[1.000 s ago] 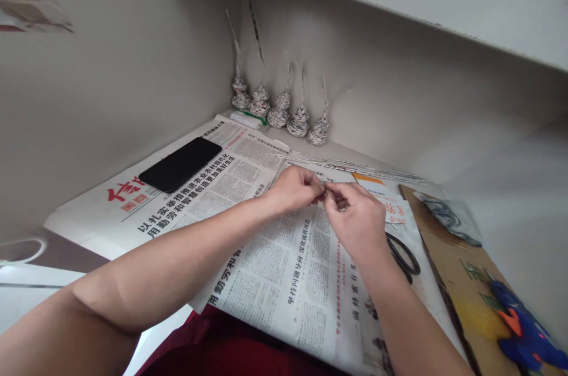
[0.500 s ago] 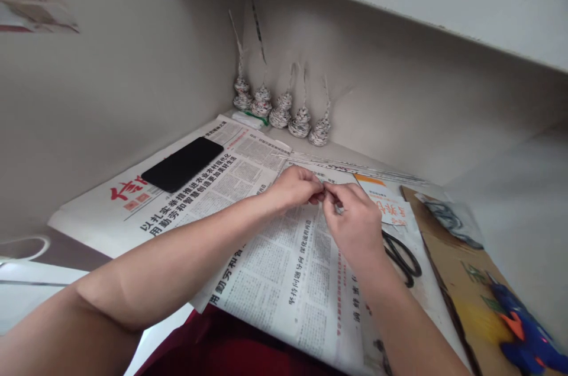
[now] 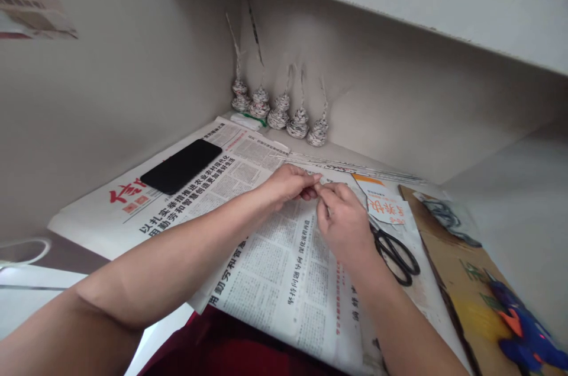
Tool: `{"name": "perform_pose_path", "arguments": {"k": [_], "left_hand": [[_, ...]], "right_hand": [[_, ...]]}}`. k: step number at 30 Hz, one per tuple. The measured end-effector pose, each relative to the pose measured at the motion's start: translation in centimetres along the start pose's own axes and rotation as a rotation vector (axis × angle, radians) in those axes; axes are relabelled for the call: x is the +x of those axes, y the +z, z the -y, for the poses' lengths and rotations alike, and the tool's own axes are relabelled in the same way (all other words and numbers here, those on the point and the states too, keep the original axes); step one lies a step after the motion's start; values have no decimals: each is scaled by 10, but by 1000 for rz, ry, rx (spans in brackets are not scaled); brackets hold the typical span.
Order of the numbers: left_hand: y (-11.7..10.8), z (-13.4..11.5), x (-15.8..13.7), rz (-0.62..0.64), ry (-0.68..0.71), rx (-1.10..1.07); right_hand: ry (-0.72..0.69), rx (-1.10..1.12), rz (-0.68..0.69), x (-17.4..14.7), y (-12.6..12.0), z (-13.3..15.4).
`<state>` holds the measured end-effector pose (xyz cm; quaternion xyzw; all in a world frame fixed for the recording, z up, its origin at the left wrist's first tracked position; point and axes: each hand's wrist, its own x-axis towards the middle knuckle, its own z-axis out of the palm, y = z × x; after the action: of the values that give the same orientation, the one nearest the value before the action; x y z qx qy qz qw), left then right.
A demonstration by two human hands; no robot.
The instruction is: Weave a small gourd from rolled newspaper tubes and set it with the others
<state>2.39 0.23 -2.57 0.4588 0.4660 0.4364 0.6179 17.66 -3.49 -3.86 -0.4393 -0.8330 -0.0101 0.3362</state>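
My left hand (image 3: 287, 184) and my right hand (image 3: 342, 221) meet fingertip to fingertip above the spread newspaper (image 3: 284, 269). Both pinch a small piece of rolled paper (image 3: 318, 188) between them; it is mostly hidden by the fingers. Black-handled scissors (image 3: 394, 250) lie just right of my right hand. A row of several small coiled newspaper figures (image 3: 280, 115) with thin stems stands against the back wall.
A black phone (image 3: 181, 165) lies on the newspaper at the left. A small orange-and-white card (image 3: 384, 206) sits beyond the scissors. A brown board (image 3: 470, 281) with a blue glue gun (image 3: 523, 331) lies at the right. Walls close in left, back and right.
Both hands have shifted slightly left and away from me, still pinched together. My right hand has moved off the scissors, so more of them shows.
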Motion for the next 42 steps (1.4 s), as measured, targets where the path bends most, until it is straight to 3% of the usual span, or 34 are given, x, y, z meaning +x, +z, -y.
{"name": "perform_pose_path", "arguments": {"k": [6, 10, 15, 22, 33, 36, 42], "left_hand": [[0, 0, 0, -12, 157, 32], [2, 5, -2, -19, 278, 70], [3, 5, -4, -76, 340, 81], [11, 16, 0, -89, 344, 32], [23, 41, 3, -189, 343, 80], [25, 41, 3, -178, 317, 39], [24, 34, -1, -119, 229, -97]], "right_hand": [[597, 766, 64, 12, -11, -7], [720, 870, 69, 15, -13, -11], [725, 750, 83, 15, -14, -9], [552, 501, 45, 13, -14, -9], [417, 103, 117, 10, -16, -8], [437, 156, 164, 9, -14, -13], [646, 561, 190, 9, -7, -19]]}}
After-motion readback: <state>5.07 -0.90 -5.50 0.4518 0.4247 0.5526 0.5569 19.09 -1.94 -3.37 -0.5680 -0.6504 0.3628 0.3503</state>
